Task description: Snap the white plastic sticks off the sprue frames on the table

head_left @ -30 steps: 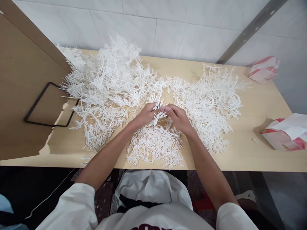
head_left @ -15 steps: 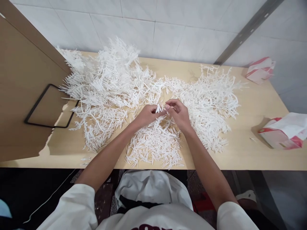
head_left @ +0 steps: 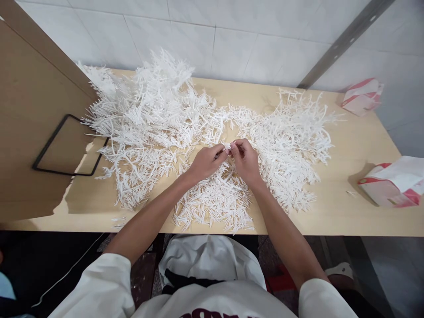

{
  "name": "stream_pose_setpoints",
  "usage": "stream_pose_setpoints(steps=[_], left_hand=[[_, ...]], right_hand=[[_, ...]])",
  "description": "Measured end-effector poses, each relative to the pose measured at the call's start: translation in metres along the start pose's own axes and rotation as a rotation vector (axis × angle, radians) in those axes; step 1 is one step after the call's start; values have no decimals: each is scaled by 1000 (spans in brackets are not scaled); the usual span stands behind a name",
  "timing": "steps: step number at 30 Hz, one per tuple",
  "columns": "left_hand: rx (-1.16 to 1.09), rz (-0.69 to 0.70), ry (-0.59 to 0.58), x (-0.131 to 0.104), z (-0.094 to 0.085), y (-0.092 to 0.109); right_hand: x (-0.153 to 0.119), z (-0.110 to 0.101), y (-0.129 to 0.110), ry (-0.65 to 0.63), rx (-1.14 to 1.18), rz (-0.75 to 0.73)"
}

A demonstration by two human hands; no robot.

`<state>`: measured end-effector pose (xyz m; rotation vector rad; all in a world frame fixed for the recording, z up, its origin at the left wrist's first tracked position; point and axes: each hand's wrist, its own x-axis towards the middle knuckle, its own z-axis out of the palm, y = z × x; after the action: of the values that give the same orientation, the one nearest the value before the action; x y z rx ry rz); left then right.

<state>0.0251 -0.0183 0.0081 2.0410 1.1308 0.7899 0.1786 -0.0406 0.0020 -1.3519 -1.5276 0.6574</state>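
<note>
Between my two hands is a small white branched plastic piece (head_left: 227,146), mostly covered by the fingers. My left hand (head_left: 207,162) is closed, pinching it between thumb and forefinger. My right hand (head_left: 245,160) is closed too, its thumb and fingertips meeting the piece from the right. Below the hands lies a heap of thin loose white sticks (head_left: 215,201). A tall tangled pile of white branched pieces (head_left: 149,106) rises to the left. Another pile of white pieces (head_left: 291,137) spreads to the right of my right hand.
A cardboard box (head_left: 36,119) stands at the left, with a black wire frame (head_left: 49,143) against it. Two red-and-white paper boxes (head_left: 391,185) sit along the right of the wooden table (head_left: 338,207). A tiled wall (head_left: 238,48) closes off the back.
My right hand has moved slightly down and its fingers have closed in on the white piece, bringing both hands' fingertips together. The piles look the same.
</note>
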Motion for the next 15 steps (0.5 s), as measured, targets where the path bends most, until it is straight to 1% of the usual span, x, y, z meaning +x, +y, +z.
stream_pose_setpoints(steps=[2, 5, 8, 12, 15], left_hand=[[95, 5, 15, -1, 1, 1], [274, -14, 76, -2, 3, 2], [392, -19, 124, -4, 6, 3], [454, 12, 158, -7, 10, 3], [436, 35, 172, -8, 11, 3]], right_hand=[[-3, 3, 0, 14, -93, -37], [-6, 8, -1, 42, -283, -95], [-8, 10, -2, 47, -409, -115], [-8, 7, -4, 66, -430, -99], [-7, 6, -4, 119, -345, -72]])
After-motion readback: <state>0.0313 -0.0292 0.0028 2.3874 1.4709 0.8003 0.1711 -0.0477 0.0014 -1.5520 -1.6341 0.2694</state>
